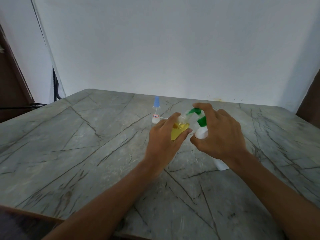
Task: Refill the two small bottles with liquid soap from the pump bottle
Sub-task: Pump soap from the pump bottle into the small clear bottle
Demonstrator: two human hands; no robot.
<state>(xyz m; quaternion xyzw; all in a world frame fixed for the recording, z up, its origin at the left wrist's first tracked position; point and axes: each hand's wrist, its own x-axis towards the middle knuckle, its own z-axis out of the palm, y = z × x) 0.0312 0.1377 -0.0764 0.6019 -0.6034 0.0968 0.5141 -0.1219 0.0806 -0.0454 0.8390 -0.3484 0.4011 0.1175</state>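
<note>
My left hand grips a small clear bottle holding yellow liquid, tilted so its open mouth sits right under the green pump spout. My right hand wraps the white pump bottle, with a finger resting on top of its green pump head. The pump bottle's lower end shows below my right wrist. A second small clear bottle with a blue cap and a small label stands upright on the table just behind my left hand, untouched.
The grey marbled table runs to a white wall at the back. Dark cables hang at the back left corner. The table's wooden front edge is at the lower left.
</note>
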